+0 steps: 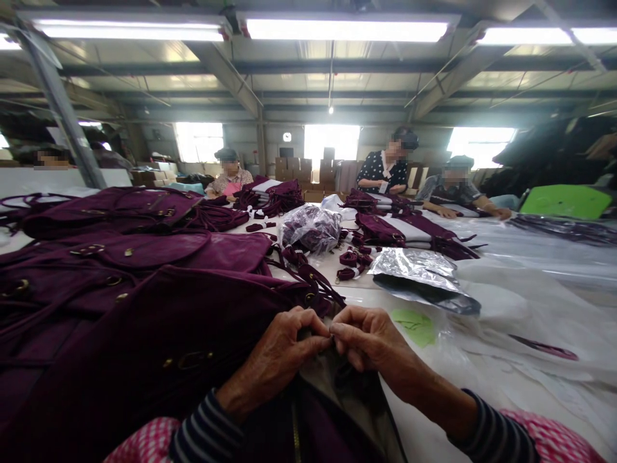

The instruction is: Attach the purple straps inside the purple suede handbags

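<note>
A purple fabric bag (318, 418) lies before me, its greyish lining turned up and a brass zipper running down its front. My left hand (284, 347) is closed, thumb and forefinger pinching the bag's upper edge. Right beside it, with fingertips nearly touching, my right hand (369, 337) pinches the same edge with its fingers curled. Anything small between the fingertips is too hidden to make out. Against my left forearm rests a large purple backpack (120, 360) with brass buckles, part of a pile of similar bags.
Scissors (544, 347) and a green scrap (415, 326) lie to the right on plastic sheeting. Ahead are a silver foil bag (419, 273), a clear bag of straps (310, 228) and stacked purple bags (395, 228). Several people work across the table, near a green chair back (563, 202).
</note>
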{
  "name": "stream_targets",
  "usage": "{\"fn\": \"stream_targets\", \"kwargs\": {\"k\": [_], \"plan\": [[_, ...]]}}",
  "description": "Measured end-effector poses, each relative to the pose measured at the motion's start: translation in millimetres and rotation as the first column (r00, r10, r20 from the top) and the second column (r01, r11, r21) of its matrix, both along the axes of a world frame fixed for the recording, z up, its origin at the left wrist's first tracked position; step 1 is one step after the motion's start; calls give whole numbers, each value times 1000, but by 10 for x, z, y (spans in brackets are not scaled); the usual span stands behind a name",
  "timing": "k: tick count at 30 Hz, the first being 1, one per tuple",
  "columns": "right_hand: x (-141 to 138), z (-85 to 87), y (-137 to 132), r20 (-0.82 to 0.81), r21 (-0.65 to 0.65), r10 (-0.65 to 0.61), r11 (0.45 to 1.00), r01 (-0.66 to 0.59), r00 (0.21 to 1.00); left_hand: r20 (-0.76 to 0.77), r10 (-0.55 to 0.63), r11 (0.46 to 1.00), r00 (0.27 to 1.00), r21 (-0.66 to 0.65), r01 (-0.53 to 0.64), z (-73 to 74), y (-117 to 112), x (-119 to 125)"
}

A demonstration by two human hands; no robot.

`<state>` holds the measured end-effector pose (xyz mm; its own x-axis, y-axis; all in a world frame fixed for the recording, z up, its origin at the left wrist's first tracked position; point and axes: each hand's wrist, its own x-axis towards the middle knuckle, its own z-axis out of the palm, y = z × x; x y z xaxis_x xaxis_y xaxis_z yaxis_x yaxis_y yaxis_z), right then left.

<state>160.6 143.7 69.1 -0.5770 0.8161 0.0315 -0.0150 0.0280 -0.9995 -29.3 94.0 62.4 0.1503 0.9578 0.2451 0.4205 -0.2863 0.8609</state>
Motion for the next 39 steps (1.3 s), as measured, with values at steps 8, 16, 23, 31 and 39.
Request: {"fn": "stream_targets", "kwargs": {"k": [8,16,23,31,39], "plan": [[16,-51,-29,31,12,-5,1000,5,1000,-25,39,999,999,-2,-39,22,13,16],[-25,-60,-37,22,41,-23,999,22,999,-64,56,998,996,14,-56,5,2,21],[-14,-122,-35,65,99,-22,995,16,998,-146,86,996,986,47,-80,-11,4,32],[-42,-132,-72,117,184,-76,981,54,990,-197,111,994,974,46,-104,-22,-15,45],[2,-122,-119,260,536,-194,844,25,946,-247,121,992,961,71,-107,-30,-25,65]]}}
